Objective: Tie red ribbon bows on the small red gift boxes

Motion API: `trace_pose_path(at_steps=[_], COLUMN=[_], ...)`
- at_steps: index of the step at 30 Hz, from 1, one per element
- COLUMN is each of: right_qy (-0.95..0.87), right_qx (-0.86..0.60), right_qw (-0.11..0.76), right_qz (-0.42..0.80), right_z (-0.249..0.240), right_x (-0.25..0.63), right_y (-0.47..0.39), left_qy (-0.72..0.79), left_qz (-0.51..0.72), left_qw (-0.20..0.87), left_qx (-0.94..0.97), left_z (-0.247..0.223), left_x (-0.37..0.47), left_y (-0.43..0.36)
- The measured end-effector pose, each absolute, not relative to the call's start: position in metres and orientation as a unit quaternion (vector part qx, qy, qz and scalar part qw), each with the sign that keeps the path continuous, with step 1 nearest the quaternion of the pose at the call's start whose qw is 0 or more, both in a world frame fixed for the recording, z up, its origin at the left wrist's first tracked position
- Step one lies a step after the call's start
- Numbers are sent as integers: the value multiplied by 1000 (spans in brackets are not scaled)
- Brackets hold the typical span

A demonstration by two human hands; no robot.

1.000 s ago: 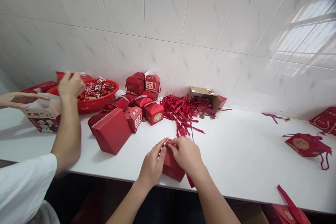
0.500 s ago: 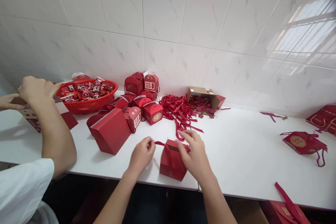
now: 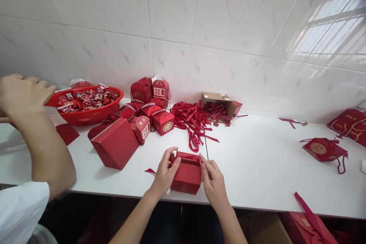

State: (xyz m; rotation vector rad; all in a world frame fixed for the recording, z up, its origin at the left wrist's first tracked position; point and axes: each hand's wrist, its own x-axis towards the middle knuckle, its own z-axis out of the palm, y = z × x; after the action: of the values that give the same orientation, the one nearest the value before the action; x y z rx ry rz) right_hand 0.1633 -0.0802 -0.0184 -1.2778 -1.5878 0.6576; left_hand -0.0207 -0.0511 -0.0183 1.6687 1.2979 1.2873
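Observation:
A small red gift box [image 3: 186,178] stands near the table's front edge, its top partly open. My left hand [image 3: 165,172] grips its left side, thumb in front and fingers at the upper corner. Along the right side, my right hand [image 3: 213,181] pinches the upper edge. Dark red ribbon [image 3: 191,157] runs across the top opening between my hands. A ribbon end [image 3: 150,170] sticks out on the table left of my left hand. Whether my fingers also hold ribbon is hidden.
Left of me, a co-worker's arm [image 3: 42,137] reaches past a red basket of wrapped sweets [image 3: 91,116]. Several red boxes [image 3: 162,122] stand behind, beside a ribbon pile [image 3: 190,118] and a tipped carton [image 3: 214,97]. A tied box [image 3: 324,149] lies right.
My left hand has moved right from the ribbon's end onto the box's left side. My right hand has dropped from above the box to its right edge. The co-worker's arm has shifted left.

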Motion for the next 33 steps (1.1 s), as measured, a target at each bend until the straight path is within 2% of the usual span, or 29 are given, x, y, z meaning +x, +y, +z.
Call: trace_pose_path(at_steps=[4, 7, 9, 13, 17, 22, 24, 26, 28, 30, 33], right_qy=[-659, -690, -700, -649, -581, -600, -614, -605, -551, -456, -291], right_qx=[-520, -541, -550, -540, -538, -556, -570, -589, -605, -591, -483], right_qw=[455, 401, 384, 446, 513, 553, 516, 464, 450, 505, 634], right_qz=[295, 265, 245, 298, 332, 157, 177, 268, 358, 433, 529], right_z=[-15, -11, -11, -24, -43, -46, -44, -43, -43, -41, -33], right_x=[160, 155, 154, 171, 197, 206, 203, 198, 192, 185, 180], right_y=[-79, -78, -76, -70, -69, -87, -95, -99, -97, -91, -78], left_qy=[503, 492, 477, 516, 583, 610, 624, 623, 613, 590, 511], left_qz=[453, 400, 389, 427, 451, 462, 407, 364, 383, 439, 546], left_qw=[311, 273, 291, 341, 266, 157, 214, 334, 418, 466, 551], left_qx=[667, 723, 733, 660, 621, 624, 632, 606, 550, 492, 370], left_z=[-12, -6, -5, -19, -39, -34, -29, -26, -26, -27, -20], left_x=[-9, -6, -10, -33, -56, -60, -59, -57, -53, -48, -41], left_y=[-55, -58, -58, -46, -34, -55, -68, -74, -73, -66, -51])
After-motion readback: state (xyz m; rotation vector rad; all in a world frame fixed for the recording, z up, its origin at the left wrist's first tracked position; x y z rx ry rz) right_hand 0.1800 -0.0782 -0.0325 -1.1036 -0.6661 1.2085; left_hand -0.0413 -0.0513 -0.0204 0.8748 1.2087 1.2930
